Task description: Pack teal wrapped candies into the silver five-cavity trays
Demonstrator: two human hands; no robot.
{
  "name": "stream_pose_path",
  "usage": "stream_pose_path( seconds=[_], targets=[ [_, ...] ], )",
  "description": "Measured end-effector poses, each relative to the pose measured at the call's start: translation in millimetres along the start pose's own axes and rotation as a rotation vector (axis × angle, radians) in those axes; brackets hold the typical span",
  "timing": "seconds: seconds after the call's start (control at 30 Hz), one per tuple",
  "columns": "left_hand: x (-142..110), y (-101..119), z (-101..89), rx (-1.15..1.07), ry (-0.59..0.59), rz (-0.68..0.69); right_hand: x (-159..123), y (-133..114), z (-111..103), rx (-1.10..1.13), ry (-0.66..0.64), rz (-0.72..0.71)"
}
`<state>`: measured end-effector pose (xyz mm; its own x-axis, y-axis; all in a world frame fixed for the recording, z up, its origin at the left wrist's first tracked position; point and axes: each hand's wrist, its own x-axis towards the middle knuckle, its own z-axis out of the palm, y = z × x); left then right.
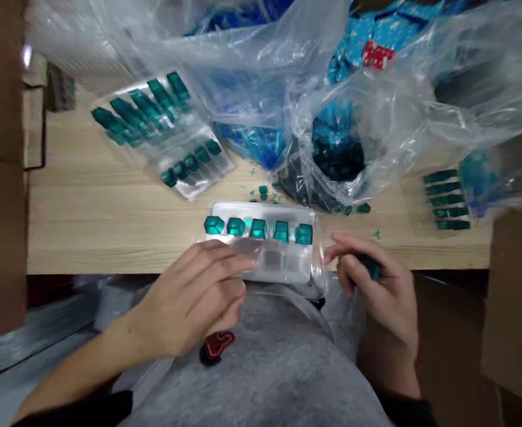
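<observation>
A clear plastic blister tray [282,283] lies at the table's front edge, its near side reaching past it. Along its far row sit several translucent teal caps [258,229], shaped like keycaps; bare pockets show in the near row. My left hand [198,290] is closed at the tray's near left side, thumb and a bent finger together at its edge, another finger stretched over the pockets. Its grip underneath is partly hidden. My right hand [380,284] curls around a dark teal cap [371,267] in its palm, with the index fingertip by the tray's right edge.
Another clear tray [194,184] of teal caps lies at the back left, a further row of caps [447,198] at the right. An open plastic bag [296,160] holds dark teal pieces. Large clear bags fill the back. Loose teal bits [263,191] lie behind the tray. Cardboard [516,308] flanks the table.
</observation>
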<state>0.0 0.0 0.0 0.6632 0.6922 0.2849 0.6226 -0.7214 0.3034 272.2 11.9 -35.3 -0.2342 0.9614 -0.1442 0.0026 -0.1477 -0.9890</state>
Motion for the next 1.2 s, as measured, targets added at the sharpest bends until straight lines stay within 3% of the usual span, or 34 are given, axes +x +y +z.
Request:
stream_pose_path(
  seconds=[0.13, 0.27, 0.43, 0.6, 0.67, 0.73, 0.87, 1.0, 1.1, 1.2],
  targets=[
    [5.4, 0.0, 8.1, 0.172, 0.087, 0.080, 3.8, 0.7, 6.1, 0.081, -0.043, 0.024],
    [-0.1, 2.4, 6.4, 0.234, 0.089, 0.066, 6.5, 1.6, 5.8, 0.134, -0.066, -0.002],
    [-11.6, 7.5, -17.0, 0.262, 0.188, 0.011, 14.7, -1.8, 11.2, 0.262, 0.121, -0.064],
    [-16.5, -12.3, -45.9, 0.148, 0.060, 0.020, 18.6, -10.9, 23.1, 0.168, 0.225, 0.001],
    [-17.4, -20.8, -50.3, 0.103, -0.010, 0.073, 17.0, -15.3, 27.0, 0.137, 0.219, 0.042],
    [-16.8, -22.2, -50.9, 0.081, 0.002, 0.042, 14.8, -19.0, 29.8, 0.133, 0.249, 0.056],
    [-8.8, -6.6, -50.0, 0.054, 0.094, -0.203, 12.8, -20.0, 29.7, 0.123, 0.302, 0.078],
    [4.0, -0.6, -50.8, 0.032, 0.156, -0.209, 15.9, -11.6, 21.1, 0.134, 0.235, 0.108],
    [9.3, -14.9, -47.3, 0.000, 0.286, -0.252, 20.7, -3.2, 13.9, 0.127, 0.205, 0.104],
    [7.1, -40.3, -38.2, -0.096, 0.553, -0.215, 26.2, 3.4, 8.6, 0.113, 0.190, 0.065]
  ],
)
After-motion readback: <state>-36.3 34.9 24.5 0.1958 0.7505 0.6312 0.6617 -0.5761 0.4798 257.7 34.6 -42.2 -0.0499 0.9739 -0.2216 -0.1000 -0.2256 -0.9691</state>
